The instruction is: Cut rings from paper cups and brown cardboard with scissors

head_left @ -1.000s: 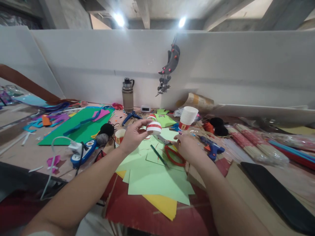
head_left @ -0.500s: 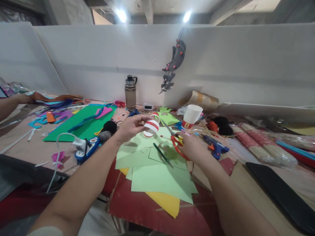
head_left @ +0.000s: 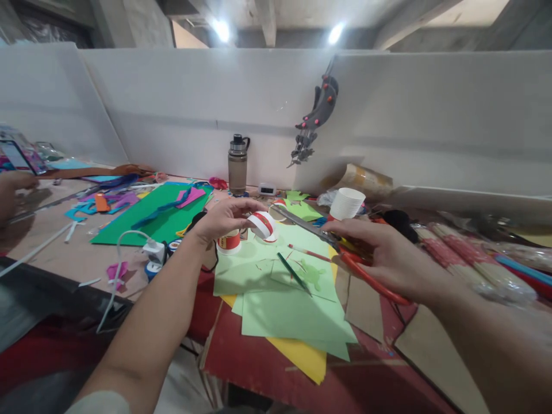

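My left hand point(head_left: 219, 218) is closed on a small white paper cup with red stripes point(head_left: 262, 224), held on its side above light green paper sheets point(head_left: 284, 299). My right hand point(head_left: 388, 259) grips red-handled scissors point(head_left: 340, 247), lifted off the table, blades pointing left toward the cup. A green pencil point(head_left: 293, 273) and a second pencil point(head_left: 308, 252) lie on the green sheets. Another red-and-white cup point(head_left: 229, 241) stands just below my left hand.
A stack of white cups point(head_left: 347, 204), a water bottle point(head_left: 237, 165), a dark green sheet point(head_left: 146, 215) with coloured scraps, a charger and cable point(head_left: 150, 253), bundles of sticks point(head_left: 466, 259) at right. Another person's hand point(head_left: 11, 190) holds a phone at far left.
My right hand picked the red scissors up from the table and raised them, blades now toward the cup. My left hand kept holding the cup. The view shifted right.
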{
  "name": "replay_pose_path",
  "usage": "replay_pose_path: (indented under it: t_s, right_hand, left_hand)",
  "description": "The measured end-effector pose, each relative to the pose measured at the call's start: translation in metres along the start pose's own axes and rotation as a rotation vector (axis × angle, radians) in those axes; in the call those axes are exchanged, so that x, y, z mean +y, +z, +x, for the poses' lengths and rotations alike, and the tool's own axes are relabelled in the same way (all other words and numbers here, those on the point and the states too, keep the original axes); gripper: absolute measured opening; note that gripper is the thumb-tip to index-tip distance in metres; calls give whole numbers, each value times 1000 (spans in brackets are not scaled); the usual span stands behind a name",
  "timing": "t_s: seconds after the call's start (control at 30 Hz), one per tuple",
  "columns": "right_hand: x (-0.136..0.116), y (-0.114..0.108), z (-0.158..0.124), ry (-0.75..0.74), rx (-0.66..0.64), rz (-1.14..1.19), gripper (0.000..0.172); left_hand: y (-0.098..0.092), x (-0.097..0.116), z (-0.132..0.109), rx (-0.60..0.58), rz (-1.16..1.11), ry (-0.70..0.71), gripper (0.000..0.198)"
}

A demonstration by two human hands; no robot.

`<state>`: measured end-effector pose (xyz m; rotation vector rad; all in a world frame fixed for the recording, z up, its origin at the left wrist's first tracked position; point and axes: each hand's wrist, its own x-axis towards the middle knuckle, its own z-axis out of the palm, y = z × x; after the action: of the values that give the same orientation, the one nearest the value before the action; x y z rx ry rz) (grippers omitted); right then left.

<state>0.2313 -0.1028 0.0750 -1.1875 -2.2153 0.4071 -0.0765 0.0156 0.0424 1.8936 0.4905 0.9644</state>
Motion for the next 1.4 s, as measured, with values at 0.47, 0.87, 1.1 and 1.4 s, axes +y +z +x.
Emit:
replay_pose_path:
  t_s: [0.47,0.87,1.1,1.4]
  right_hand:
    - [12,-30,16,-153,-268,-465,40]
    - [12,-36,27,-210,-326,-482,48]
    - [10,-36,34,-231,-359,-492,49]
    - [14,-37,41,-271,-405,-372,45]
  left_hand:
    - [3,1,1,-62,41,-49,35]
    - [5,6,0,-163,143,-53,29]
    - [4,3,0,-186,111,-85,30]
    - [6,4,-1,-186,74,-64,28]
